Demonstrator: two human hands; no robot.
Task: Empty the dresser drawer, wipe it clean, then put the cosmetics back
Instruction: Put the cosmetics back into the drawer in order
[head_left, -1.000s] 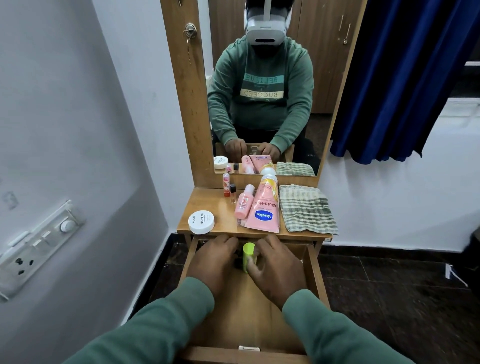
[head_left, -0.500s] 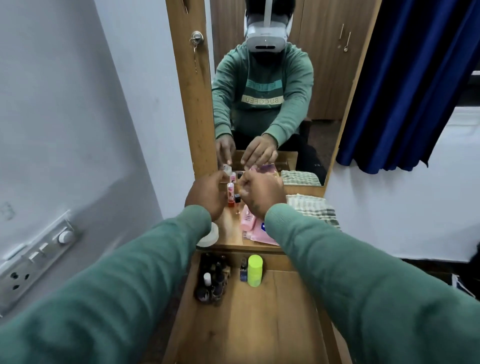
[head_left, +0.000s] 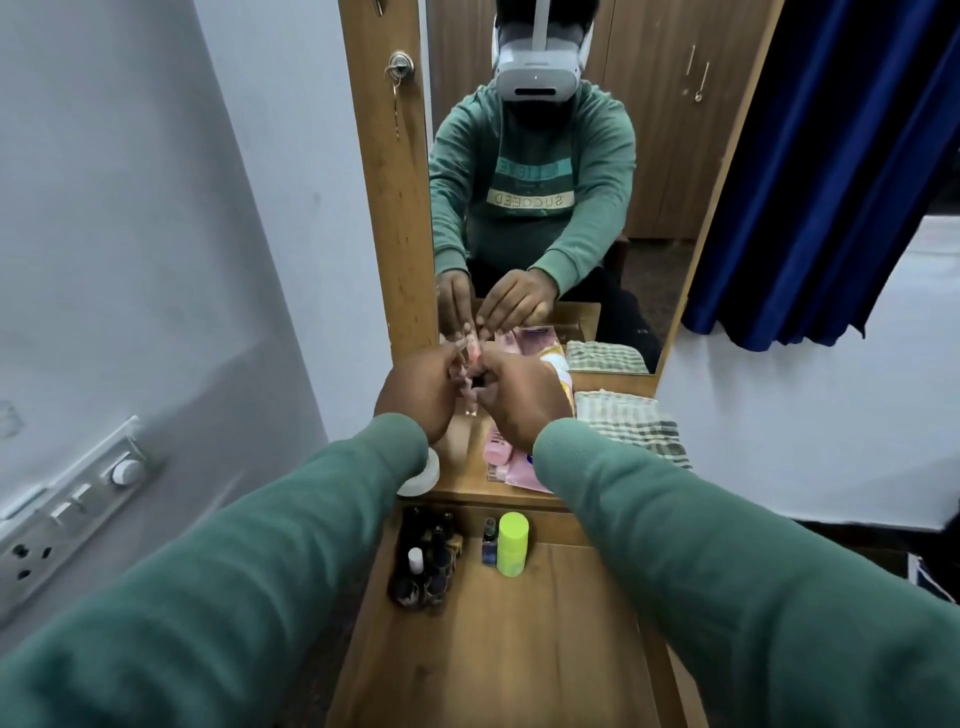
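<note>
Both green-sleeved arms stretch up the middle of the frame to the wooden dresser top, at the foot of the tall wood-framed mirror. The left hand has its fingers closed on a slim pink-and-red vial, holding it roughly upright. The right hand, just beside it, has curled fingers bunched round a small dark item; blur hides whether it grips that item or only touches it.

Below the hands, in the lower middle of the frame, the open wooden drawer shows mostly bare board. A cluster of small dark bottles stands in its back left corner; a little blue bottle stands near the back wall, touching or nearly touching a lime-green plastic cylinder on its right.

On the dresser top, flat pink tubes lie under the right wrist. A folded green-and-white checked cloth lies to their right. A round white jar sits at the front left edge, half hidden by the left sleeve.

A dark blue curtain hangs at the upper right; a white wall switch panel sits at the lower left.
</note>
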